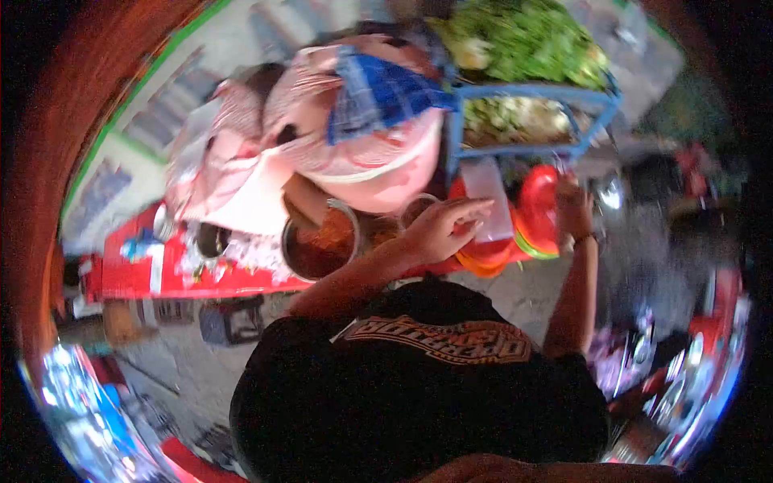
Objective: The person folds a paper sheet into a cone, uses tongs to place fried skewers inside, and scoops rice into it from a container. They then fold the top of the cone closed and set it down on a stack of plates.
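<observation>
1. Over the red counter (127, 278), left hand (451, 229) half open, fingers loosely spread, nothing visibly gripped.
2. Right hand (575, 211) blurred, at right edge of red plate (538, 203); can't tell its grip.
3. Plate right of pale box (487, 201); pot (292, 259) farther left.

From here I see a black T-shirt (419, 410), its short sleeves (294, 342) plain and dark. Across the chest runs blocky lettering (447, 340) in orange and pale outlines, too blurred to read surely. A thin dark band (585, 238) rings the right wrist (580, 246).
</observation>
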Demonstrator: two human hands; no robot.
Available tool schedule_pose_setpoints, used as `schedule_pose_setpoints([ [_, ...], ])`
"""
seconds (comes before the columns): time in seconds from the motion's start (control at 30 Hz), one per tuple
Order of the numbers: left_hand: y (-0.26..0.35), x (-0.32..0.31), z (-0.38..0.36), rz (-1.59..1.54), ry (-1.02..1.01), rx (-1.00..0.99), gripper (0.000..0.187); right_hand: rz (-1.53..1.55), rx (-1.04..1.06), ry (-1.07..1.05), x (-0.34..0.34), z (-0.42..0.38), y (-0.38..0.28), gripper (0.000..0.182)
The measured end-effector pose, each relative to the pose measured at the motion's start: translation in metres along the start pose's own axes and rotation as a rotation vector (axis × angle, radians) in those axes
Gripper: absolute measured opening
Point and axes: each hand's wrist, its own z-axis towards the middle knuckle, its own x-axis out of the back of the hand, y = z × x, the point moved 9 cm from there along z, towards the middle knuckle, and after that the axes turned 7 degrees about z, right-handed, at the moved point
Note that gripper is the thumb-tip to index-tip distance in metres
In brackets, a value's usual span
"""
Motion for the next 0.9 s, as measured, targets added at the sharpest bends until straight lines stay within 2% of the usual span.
schedule_pose_setpoints([
  [0.03, 0.002, 0.028, -0.015, 0.011, 0.005, 0.045, 0.042, 0.437, -0.212, -0.411, 0.012, 0.017, 0.0, 0.055],
  [0.07, 0.001, 0.061, -0.031, 0.069, 0.083, 0.073, 0.039, 0.036, 0.188, -0.453, -0.05, 0.012, -0.012, 0.062],
  [0.1, 0.015, 0.102, -0.049, 0.128, 0.221, 0.001, 0.035, 0.027, 0.23, -0.429, -0.08, 0.008, -0.014, 0.062],
  [0.13, 0.024, 0.147, -0.071, 0.273, 0.458, 0.05, 0.022, -0.002, 0.286, -0.23, -0.086, 0.001, -0.017, 0.059],
  [0.17, 0.009, 0.179, -0.097, 0.439, 0.532, 0.06, 0.015, -0.025, 0.34, -0.039, -0.077, 0.001, -0.021, 0.057],
  [0.2, 0.012, 0.213, -0.121, 0.513, 0.753, 0.002, 0.015, -0.024, 0.37, -0.039, -0.037, -0.011, -0.026, 0.057],
  [0.23, 0.018, 0.236, -0.147, 0.587, 0.964, -0.057, 0.017, 0.224, -0.094, -0.151, 0.008, 0.007, -0.009, 0.056],
  [0.27, -0.007, 0.251, -0.182, 0.567, 1.126, 0.143, 0.028, 0.456, -0.569, -0.264, 0.05, 0.017, -0.009, 0.055],
  [0.3, -0.036, 0.255, -0.217, 0.542, 1.282, 0.342, 0.039, 0.451, -0.555, -0.272, 0.048, 0.017, -0.013, 0.055],
  [0.37, -0.079, 0.235, -0.245, 0.621, 1.202, 0.691, 0.064, 0.592, -0.719, 0.294, 0.073, 0.011, 0.0, 0.035],
  [0.4, -0.137, 0.219, -0.271, 0.578, 1.192, 0.864, 0.079, 1.056, -0.623, 0.299, 0.051, 0.015, -0.015, 0.031],
  [0.43, -0.147, 0.208, -0.266, 0.587, 1.085, 0.897, 0.078, 0.804, -0.486, 0.26, 0.047, 0.017, -0.045, 0.027],
  [0.47, -0.168, 0.2, -0.266, 0.327, 1.047, 0.924, 0.076, 1.276, -0.307, 0.556, 0.042, 0.02, -0.091, 0.027],
  [0.5, -0.186, 0.19, -0.263, 0.067, 0.996, 0.942, 0.074, 1.431, -0.259, 0.313, 0.057, 0.033, -0.144, 0.023],
  [0.53, -0.188, 0.19, -0.261, 0.063, 0.988, 0.942, 0.074, 2.249, -0.052, 0.167, 0.071, 0.051, -0.215, 0.021],
  [0.57, -0.178, 0.196, -0.255, 0.213, 1.012, 0.851, 0.069, 1.343, 0.15, -0.02, 0.11, 0.065, -0.265, 0.023],
  [0.6, -0.166, 0.201, -0.246, 0.359, 1.037, 0.752, 0.065, 1.341, 0.328, 0.116, 0.136, 0.076, -0.306, 0.026],
  [0.63, -0.15, 0.203, -0.241, 0.351, 1.04, 0.745, 0.065, 1.415, 0.319, -0.016, 0.16, 0.094, -0.342, 0.025],
  [0.7, -0.102, 0.203, -0.235, 0.086, 1.002, 0.774, 0.055, 1.523, 0.192, 0.14, 0.186, 0.121, -0.377, 0.024],
  [0.73, -0.086, 0.2, -0.237, 0.088, 0.998, 0.765, 0.055, 1.521, 0.188, 0.149, 0.197, 0.137, -0.392, 0.024],
  [0.8, -0.041, 0.202, -0.231, -0.19, 1.03, 0.31, 0.046, 1.689, 0.391, 0.321, 0.236, 0.157, -0.41, 0.033],
  [0.83, -0.01, 0.223, -0.245, 0.187, 1.075, 0.266, 0.043, 1.683, 0.394, 0.343, 0.24, 0.16, -0.408, 0.033],
  [0.87, 0.025, 0.246, -0.261, 0.566, 1.107, 0.212, 0.041, 1.992, 0.28, 0.193, 0.227, 0.167, -0.401, 0.031],
  [0.9, 0.013, 0.269, -0.281, -0.195, 1.217, 0.338, 0.039, 2.289, 0.153, 0.014, 0.213, 0.173, -0.399, 0.029],
])
